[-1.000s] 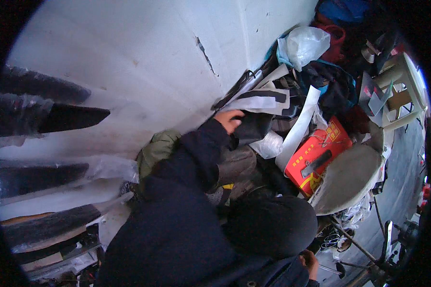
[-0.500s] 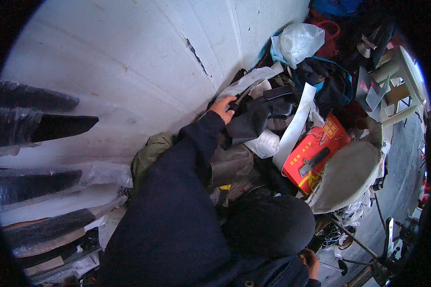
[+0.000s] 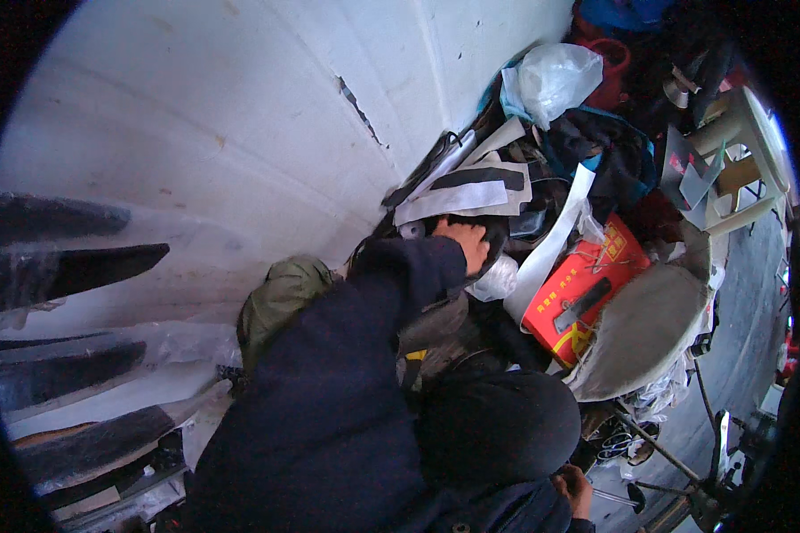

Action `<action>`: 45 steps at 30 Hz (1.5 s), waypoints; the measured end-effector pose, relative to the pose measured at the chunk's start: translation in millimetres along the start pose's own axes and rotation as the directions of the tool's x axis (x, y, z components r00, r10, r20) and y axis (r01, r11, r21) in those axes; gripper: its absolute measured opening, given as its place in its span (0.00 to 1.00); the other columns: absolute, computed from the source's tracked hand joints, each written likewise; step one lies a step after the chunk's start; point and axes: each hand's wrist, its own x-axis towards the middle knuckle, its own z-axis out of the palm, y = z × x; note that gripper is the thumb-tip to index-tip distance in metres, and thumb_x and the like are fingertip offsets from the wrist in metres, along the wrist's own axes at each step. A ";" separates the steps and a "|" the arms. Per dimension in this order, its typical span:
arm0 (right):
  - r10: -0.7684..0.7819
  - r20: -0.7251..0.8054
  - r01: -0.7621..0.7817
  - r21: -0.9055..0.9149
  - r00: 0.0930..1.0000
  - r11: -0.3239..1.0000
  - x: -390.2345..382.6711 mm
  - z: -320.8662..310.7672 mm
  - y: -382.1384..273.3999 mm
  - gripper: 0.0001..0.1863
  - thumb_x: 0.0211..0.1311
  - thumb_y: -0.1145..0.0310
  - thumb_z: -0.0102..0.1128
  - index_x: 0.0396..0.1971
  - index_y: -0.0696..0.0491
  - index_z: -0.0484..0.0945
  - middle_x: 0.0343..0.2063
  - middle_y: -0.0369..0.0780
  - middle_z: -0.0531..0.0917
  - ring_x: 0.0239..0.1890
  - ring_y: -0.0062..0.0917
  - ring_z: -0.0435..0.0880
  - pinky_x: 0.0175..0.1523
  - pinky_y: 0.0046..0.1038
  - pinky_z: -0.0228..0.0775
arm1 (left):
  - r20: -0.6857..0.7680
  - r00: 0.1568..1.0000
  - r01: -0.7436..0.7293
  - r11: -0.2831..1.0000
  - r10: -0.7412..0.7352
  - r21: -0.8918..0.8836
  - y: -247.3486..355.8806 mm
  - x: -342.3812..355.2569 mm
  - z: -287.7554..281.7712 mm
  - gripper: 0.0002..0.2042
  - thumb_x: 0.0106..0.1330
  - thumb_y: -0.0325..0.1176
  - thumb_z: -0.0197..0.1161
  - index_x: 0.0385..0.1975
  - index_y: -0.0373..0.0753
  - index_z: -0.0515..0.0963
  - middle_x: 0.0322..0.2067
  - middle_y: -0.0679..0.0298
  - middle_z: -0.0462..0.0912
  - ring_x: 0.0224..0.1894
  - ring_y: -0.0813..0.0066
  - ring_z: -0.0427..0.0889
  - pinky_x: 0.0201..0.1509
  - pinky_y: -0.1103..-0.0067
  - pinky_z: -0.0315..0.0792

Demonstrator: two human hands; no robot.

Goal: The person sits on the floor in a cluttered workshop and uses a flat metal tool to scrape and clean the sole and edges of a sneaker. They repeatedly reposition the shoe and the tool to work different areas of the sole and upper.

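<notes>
Reaching out into a heap of scraps, my left hand (image 3: 464, 242) is in among dark, leather-like pieces. Its fingers are curled downward, and their tips and whatever they grip are hidden. Just above it lie grey-white strips (image 3: 458, 202) and a flat piece with a black band (image 3: 484, 179). A crumpled clear plastic bundle (image 3: 496, 279) sits just right of the hand, beside a long curved white strip (image 3: 553, 244). At the lower edge, past my black-clad knee (image 3: 498, 426), my right hand (image 3: 576, 489) shows partly, fingers bent; what it holds is hidden.
A red box (image 3: 564, 289) with a dark metal plate (image 3: 583, 304) on it leans by a round beige cushion-like piece (image 3: 640, 333). A white wall (image 3: 240, 115) rises behind. Wrapped dark pieces (image 3: 71, 364) stand at left, an olive bag (image 3: 284, 298) nearer, a plastic stool (image 3: 756, 151) far right.
My left hand has moved right and down, deeper into the heap. The large dark leather-like piece has shifted from view, and the grey-white strips now lie exposed. My right hand stays put.
</notes>
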 end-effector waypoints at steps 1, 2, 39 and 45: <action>-0.010 0.004 0.010 -0.029 1.000 1.000 0.9 0.0 1.2 0.18 0.63 0.69 0.63 0.50 0.59 0.77 0.35 0.44 0.84 0.39 0.28 0.83 0.46 0.28 0.75 | 0.121 0.991 -0.067 0.998 0.064 0.022 -14.4 15.2 -2.6 0.19 0.70 0.45 0.48 0.53 0.45 0.76 0.52 0.57 0.82 0.52 0.51 0.80 0.59 0.52 0.68; -0.021 0.007 0.021 -0.056 1.000 0.998 1.4 -0.3 2.1 0.17 0.63 0.69 0.62 0.50 0.60 0.77 0.37 0.46 0.85 0.40 0.32 0.85 0.47 0.30 0.76 | 0.133 0.987 -0.073 0.990 0.088 -0.117 -31.6 29.7 -8.0 0.18 0.69 0.44 0.49 0.54 0.47 0.76 0.49 0.57 0.83 0.47 0.50 0.81 0.53 0.54 0.71; 0.154 0.055 -0.152 -0.039 0.987 0.988 5.2 -1.2 -19.5 0.18 0.62 0.73 0.62 0.52 0.60 0.74 0.33 0.42 0.85 0.35 0.25 0.84 0.43 0.25 0.75 | -0.116 0.926 0.009 0.327 -0.359 -0.945 -81.8 90.7 -56.2 0.15 0.69 0.35 0.61 0.55 0.44 0.76 0.48 0.60 0.82 0.49 0.68 0.81 0.49 0.68 0.78; 0.119 0.047 -0.117 -0.042 0.992 0.992 7.6 -1.6 -21.2 0.18 0.60 0.75 0.62 0.51 0.61 0.74 0.33 0.42 0.84 0.36 0.24 0.83 0.44 0.25 0.75 | -0.225 0.957 -0.068 0.612 -0.182 -0.788 -65.9 105.1 -40.9 0.21 0.67 0.36 0.62 0.60 0.42 0.73 0.47 0.59 0.82 0.48 0.66 0.82 0.51 0.70 0.77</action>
